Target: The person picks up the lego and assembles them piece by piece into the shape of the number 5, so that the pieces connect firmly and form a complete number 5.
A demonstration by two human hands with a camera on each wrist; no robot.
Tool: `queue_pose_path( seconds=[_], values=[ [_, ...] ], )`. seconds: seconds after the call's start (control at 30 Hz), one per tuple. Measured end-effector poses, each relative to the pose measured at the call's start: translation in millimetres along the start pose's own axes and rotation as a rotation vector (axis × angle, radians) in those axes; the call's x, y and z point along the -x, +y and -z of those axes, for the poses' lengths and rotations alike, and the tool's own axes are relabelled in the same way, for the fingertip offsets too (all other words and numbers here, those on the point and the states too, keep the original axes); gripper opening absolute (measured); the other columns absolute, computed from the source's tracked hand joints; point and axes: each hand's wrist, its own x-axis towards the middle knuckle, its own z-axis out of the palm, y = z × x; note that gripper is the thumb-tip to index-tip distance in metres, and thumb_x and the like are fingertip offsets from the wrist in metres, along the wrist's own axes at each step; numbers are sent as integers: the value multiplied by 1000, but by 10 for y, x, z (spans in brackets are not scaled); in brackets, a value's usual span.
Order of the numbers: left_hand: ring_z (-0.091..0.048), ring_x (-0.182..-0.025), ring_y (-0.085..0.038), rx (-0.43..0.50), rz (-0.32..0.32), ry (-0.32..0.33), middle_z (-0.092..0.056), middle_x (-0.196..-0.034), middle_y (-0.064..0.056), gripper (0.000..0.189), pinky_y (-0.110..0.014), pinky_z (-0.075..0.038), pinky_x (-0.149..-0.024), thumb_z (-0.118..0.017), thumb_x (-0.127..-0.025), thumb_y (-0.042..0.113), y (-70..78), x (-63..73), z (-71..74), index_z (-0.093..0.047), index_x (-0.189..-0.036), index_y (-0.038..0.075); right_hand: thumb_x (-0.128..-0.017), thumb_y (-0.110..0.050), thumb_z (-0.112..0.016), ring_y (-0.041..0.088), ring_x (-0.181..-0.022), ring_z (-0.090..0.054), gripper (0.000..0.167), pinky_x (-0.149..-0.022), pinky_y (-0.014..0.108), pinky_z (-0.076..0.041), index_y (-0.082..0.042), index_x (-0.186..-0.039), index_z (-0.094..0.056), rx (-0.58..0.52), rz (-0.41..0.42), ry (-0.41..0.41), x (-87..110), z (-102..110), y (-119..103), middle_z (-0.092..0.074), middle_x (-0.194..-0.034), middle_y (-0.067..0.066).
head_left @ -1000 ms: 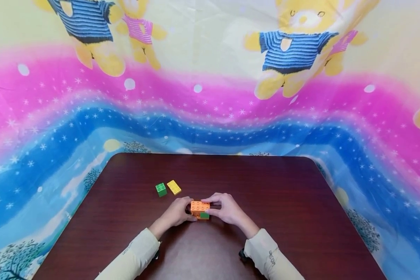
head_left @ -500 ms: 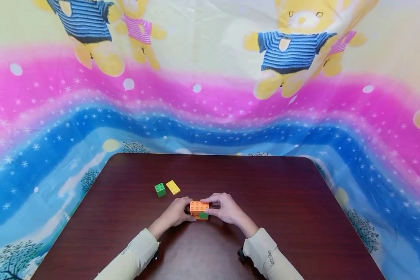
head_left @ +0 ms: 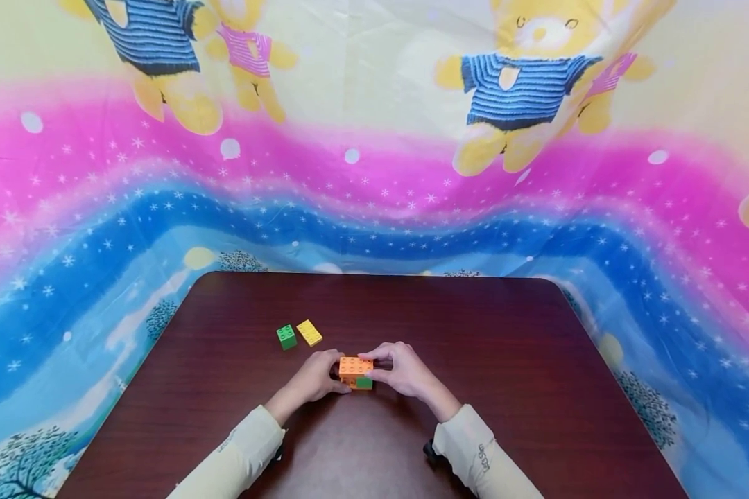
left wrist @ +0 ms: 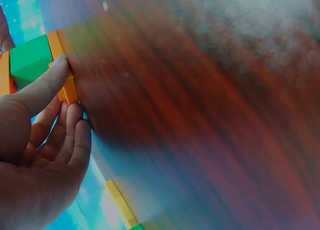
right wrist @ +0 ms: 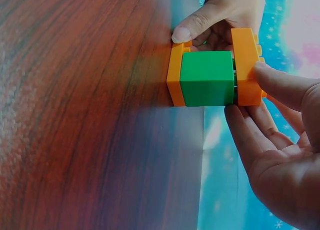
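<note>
At the table's middle, a small stack of toy building bricks sits between both hands. Its base is a thin orange plate (right wrist: 174,80), with a green brick (right wrist: 206,79) upright on one end. Over the green brick lies an upper orange brick (head_left: 356,366), studs up; a narrow gap with the green studs shows between them in the right wrist view. The left hand (head_left: 315,378) pinches the base plate at its left end, thumb in front, fingers behind. With thumb and fingers, the right hand (head_left: 404,371) grips the upper orange brick near its right end.
Behind the left hand, a loose green brick (head_left: 286,337) and a yellow plate (head_left: 309,333) lie side by side on the dark wooden table (head_left: 505,360). A patterned curtain (head_left: 374,180) with printed bears hangs along the table's far and side edges.
</note>
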Motion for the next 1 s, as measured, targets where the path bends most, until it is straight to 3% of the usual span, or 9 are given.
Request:
queue_pose_path(
  seconds=[0.8, 1.0],
  values=[
    [-60, -85, -13, -5, 2, -4, -64, -91, 3, 36, -39, -54, -82, -95, -75, 21, -2, -6, -7, -72, -101, 12, -93, -20, -79, 23, -114, -69, 38, -99, 45, -57, -20, -130, -74, 7, 4, 17, 17, -20, 14, -73, -121, 1],
    [-59, -84, -12, 0, 0, -10, -64, -92, 3, 35, -35, -53, -79, -94, -76, 20, 5, 11, 5, -71, -102, 11, -93, -19, -79, 24, -115, -69, 37, -101, 47, -56, -20, -130, -75, 3, 19, 33, 27, -43, 43, -74, -121, 2]
  ],
)
